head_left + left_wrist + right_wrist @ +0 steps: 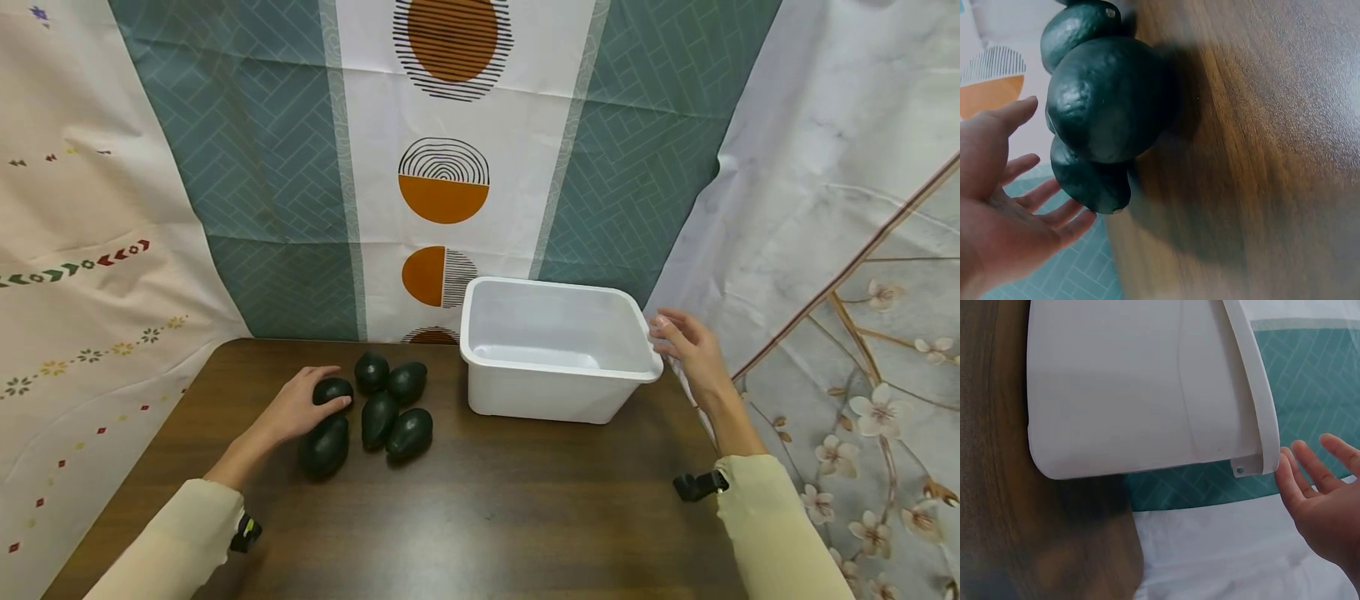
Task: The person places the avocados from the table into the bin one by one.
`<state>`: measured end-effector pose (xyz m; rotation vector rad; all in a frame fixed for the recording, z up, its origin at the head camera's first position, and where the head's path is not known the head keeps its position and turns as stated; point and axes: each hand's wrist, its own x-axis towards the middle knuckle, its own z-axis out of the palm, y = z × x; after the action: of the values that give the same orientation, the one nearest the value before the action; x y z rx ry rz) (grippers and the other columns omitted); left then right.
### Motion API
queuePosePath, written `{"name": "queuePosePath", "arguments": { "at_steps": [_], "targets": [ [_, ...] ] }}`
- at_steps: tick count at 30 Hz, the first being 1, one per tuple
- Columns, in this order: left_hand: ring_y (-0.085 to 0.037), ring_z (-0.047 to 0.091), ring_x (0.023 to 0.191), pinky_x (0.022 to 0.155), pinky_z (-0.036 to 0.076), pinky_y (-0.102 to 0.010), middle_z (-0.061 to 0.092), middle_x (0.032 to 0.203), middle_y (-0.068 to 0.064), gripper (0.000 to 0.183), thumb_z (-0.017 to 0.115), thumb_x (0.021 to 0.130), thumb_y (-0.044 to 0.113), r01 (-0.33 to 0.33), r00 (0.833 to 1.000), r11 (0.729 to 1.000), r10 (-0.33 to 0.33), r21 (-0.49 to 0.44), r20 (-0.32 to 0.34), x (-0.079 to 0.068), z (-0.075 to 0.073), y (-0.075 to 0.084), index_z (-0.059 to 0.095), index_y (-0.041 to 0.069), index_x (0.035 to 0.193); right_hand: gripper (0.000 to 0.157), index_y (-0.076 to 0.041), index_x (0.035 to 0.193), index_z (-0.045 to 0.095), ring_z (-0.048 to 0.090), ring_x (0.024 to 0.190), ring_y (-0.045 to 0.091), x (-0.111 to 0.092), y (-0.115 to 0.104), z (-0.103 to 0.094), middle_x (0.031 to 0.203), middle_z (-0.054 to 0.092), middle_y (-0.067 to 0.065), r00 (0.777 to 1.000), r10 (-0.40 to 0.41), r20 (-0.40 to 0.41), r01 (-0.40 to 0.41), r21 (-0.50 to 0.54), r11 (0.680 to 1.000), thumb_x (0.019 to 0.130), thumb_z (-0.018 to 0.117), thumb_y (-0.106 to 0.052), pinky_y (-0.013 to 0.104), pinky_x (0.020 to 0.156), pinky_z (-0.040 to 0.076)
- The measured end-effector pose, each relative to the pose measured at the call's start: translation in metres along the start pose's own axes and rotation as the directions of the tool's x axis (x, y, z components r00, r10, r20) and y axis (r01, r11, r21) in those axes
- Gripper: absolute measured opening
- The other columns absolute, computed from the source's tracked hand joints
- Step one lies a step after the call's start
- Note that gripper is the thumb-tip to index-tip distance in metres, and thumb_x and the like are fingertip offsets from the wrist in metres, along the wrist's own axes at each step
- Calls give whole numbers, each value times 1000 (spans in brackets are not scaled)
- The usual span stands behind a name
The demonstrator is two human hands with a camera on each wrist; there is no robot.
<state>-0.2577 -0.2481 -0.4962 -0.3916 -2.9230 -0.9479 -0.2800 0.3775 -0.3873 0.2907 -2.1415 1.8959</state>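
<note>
Several dark green avocados lie in a group on the left half of the table. My left hand [303,406] reaches over the far-left avocado [333,389], thumb on its near side and fingers beyond it. In the left wrist view the fingers [1063,220] are spread and loosely bent beside an avocado [1094,181], while a nearer avocado [1110,100] fills the middle. A white plastic bin [540,392] stands at the back right. Beside its right rim is my right hand [693,354], fingers loosely bent, with a fingertip at the rim corner in the right wrist view.
The brown wooden table [480,508] ends at a patterned cloth [442,108] hanging behind. Light printed cloths hang on the left [90,275] and right [847,350]. Dark straps with small devices sit at both wrists.
</note>
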Motion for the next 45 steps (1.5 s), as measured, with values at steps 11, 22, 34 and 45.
{"name": "queuePosePath", "arguments": {
  "at_steps": [11,22,34,45],
  "targets": [
    [-58,43,138,109,38,-73,44,151,-37,72,73,101,36,4,1000,1000,-4,4,24,5,0,-12,46,-5,154,38,-1,138,55,71,102,12,24,5,-14,111,73,-6,991,135,-7,-132,143,981,108,65,-22,24,89,59],
    [-55,52,130,101,46,-70,51,145,-36,67,77,99,30,3,1000,1000,-3,12,22,5,4,-18,50,-4,151,26,-10,123,62,70,96,11,31,18,-17,102,71,-9,952,304,-36,-303,29,953,107,66,-29,21,80,59],
    [-54,57,126,99,48,-67,59,140,-34,58,78,98,26,9,1000,1000,-9,-2,18,6,5,-16,58,-4,143,54,14,145,48,63,91,1,33,23,-14,97,66,-15,921,390,-17,-386,-193,902,109,59,-25,17,80,55],
    [-53,59,121,94,52,-65,60,136,-34,57,80,97,31,25,999,1000,-25,5,32,5,3,-17,62,-4,138,56,13,152,42,59,102,6,40,28,-24,113,62,-8,895,439,74,-412,-234,881,110,58,-22,20,88,53]
  ]
}}
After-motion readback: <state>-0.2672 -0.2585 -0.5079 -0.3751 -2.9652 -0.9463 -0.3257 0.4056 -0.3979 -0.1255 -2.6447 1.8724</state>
